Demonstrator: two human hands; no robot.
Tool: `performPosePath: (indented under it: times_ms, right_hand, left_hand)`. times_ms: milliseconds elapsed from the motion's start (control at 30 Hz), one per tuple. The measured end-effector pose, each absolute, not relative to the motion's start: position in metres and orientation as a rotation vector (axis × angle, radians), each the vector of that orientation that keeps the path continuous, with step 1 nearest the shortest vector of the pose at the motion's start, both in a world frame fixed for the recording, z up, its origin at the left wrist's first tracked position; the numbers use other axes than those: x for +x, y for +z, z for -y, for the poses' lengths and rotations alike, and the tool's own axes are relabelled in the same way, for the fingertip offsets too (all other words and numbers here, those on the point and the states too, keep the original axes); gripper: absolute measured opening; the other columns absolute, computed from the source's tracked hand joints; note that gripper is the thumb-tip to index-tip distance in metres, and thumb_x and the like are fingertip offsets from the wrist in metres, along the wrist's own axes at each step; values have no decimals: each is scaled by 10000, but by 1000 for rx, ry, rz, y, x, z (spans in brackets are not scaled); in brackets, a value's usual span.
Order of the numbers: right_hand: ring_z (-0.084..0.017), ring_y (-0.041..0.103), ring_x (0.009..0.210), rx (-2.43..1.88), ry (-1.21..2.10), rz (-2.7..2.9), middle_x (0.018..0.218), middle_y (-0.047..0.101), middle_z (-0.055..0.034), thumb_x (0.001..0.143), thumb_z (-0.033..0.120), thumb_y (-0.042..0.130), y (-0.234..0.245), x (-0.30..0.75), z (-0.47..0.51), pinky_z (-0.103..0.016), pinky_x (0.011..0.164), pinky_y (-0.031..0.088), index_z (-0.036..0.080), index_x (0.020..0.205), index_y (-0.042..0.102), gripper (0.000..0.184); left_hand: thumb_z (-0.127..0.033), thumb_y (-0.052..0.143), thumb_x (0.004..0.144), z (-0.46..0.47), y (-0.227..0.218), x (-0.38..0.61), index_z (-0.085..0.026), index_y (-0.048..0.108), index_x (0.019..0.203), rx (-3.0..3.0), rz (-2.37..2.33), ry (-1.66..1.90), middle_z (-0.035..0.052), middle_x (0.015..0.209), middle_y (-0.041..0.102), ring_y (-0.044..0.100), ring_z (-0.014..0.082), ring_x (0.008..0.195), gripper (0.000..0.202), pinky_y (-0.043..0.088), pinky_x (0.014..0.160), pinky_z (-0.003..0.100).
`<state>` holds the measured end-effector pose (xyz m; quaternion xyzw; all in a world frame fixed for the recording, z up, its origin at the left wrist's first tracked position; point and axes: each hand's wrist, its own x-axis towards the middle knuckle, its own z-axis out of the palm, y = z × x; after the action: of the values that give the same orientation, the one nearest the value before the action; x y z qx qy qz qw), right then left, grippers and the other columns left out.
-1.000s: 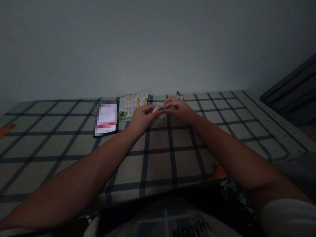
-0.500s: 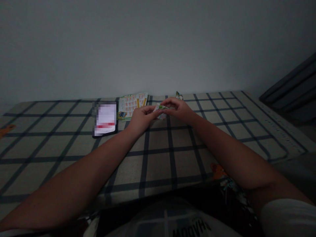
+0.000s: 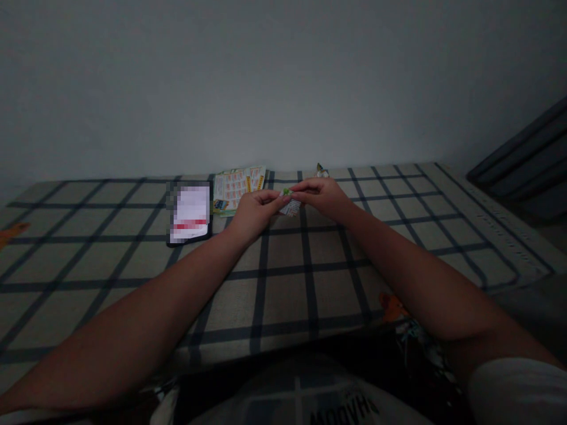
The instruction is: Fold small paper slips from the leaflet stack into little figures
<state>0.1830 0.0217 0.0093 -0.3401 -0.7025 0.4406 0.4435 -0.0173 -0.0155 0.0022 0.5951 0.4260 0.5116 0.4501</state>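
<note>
Between my hands is a small folded piece of printed paper (image 3: 291, 206), white with green on its top. My left hand (image 3: 259, 209) pinches its left side between thumb and fingers. From the right, my right hand (image 3: 322, 193) has its fingertips closed on the paper's upper edge. A stack of printed leaflets (image 3: 237, 186) lies just left of my left hand, partly behind it. Behind my right hand sits a small folded paper piece (image 3: 322, 171), mostly hidden.
A phone or tablet (image 3: 190, 212) with a lit, blurred screen lies left of the leaflets. The checked cloth (image 3: 283, 295) covers the table, which meets a plain wall (image 3: 283, 88). Dark folded fabric or panels (image 3: 527, 159) stand at the right.
My right hand's fingers have flattened and drawn together over the paper's top edge. The paper has turned slightly, and its green part now shows as a small peak.
</note>
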Motion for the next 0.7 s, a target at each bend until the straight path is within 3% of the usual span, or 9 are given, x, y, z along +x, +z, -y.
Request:
performPosePath:
  times_ms: [300,500,700]
  right_hand:
    - [-166,712,793,-839,1064,1752,868,786,-58,699,527,880,12,181,-18,-309,752,610,166,883,794,415]
    - [-154,710,778,-833,1151,1621,925,786,-56,709,547,870,12,182,-18,-312,741,630,170,1097,788,547]
    - [-155,715,775,-839,1180,1634,883,785,-61,643,521,917,12,184,-21,-314,757,637,154,944,806,487]
  left_hand:
    - [-539,887,687,14,3,-19,-183,772,766,1485,-1057,1266,31,730,734,619,142,653,382,472,623,268]
    - [-531,880,701,13,2,-18,-188,778,787,1409,-1034,1370,33,774,759,658,158,719,368,519,711,290]
    - [-523,899,676,11,2,-17,-190,778,803,1289,-966,1370,42,797,769,674,160,724,377,546,731,301]
